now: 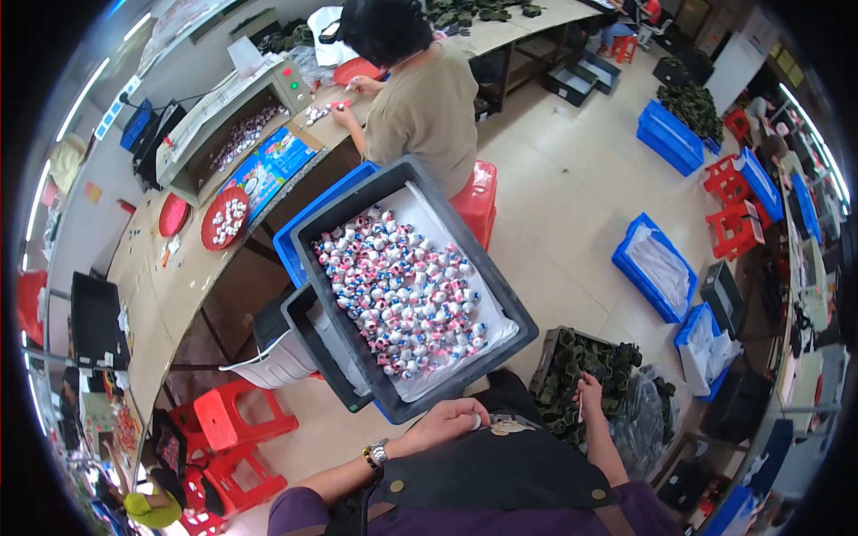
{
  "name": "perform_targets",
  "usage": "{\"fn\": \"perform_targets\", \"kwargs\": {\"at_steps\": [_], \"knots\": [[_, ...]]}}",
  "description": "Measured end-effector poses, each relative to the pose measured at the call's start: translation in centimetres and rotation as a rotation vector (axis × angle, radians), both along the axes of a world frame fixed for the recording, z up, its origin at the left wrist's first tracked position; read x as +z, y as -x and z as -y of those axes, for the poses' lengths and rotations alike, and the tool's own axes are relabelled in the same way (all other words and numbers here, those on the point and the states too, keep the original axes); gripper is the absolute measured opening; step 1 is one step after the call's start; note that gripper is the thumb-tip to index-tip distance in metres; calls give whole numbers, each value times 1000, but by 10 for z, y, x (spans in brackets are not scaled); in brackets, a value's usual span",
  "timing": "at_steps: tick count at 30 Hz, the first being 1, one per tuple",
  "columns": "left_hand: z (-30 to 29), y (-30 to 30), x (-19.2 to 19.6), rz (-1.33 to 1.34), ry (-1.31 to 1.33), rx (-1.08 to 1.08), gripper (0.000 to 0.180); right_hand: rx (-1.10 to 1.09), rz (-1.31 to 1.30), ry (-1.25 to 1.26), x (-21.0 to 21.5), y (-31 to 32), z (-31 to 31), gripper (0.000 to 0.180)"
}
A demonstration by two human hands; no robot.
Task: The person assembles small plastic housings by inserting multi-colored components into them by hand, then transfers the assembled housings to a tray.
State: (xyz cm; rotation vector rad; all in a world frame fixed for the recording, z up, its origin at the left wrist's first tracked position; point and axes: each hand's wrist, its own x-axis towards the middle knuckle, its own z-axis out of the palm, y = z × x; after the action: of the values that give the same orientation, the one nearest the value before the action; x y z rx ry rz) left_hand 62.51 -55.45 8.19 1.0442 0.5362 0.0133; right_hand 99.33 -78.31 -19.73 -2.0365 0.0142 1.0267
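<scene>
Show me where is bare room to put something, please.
Inside the gray tray, a strip of white liner lies bare between the small painted pieces and the tray's right side. Bare floor stretches between the red stool beside the tray and the lined blue crates. Crowded: the tray's middle and, near the right hand, the dark green pieces.

The left hand [447, 424] curls inward, its palm hidden; a pale bit [475, 422] by its fingertips is too small to identify. At the right hand [588, 391], something slim and pale is perhaps held, but too small to name. The grey tray [473, 247] hides most of a dark tray [320, 355] and a blue crate [284, 246] under it, plus part of a red stool [478, 198]. The top edge crops the co-worker's head [384, 31].
</scene>
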Motion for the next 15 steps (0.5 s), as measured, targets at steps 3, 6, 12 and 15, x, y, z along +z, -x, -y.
{"fn": "perform_targets", "kwargs": {"at_steps": [3,6,12,15], "knots": [[-10,-24,4,-74,69,143,18,94,-69,29,-24,-33,-32,43],[-15,-58,-8,-100,59,247,20,243,-86,76,-52,-74,-69,43],[-18,-136,-7,-241,91,395,19,712,101,25,-61,-166,-176,32],[-18,-172,8,-349,157,466,16,658,159,63,-61,-210,-216,37]]}}
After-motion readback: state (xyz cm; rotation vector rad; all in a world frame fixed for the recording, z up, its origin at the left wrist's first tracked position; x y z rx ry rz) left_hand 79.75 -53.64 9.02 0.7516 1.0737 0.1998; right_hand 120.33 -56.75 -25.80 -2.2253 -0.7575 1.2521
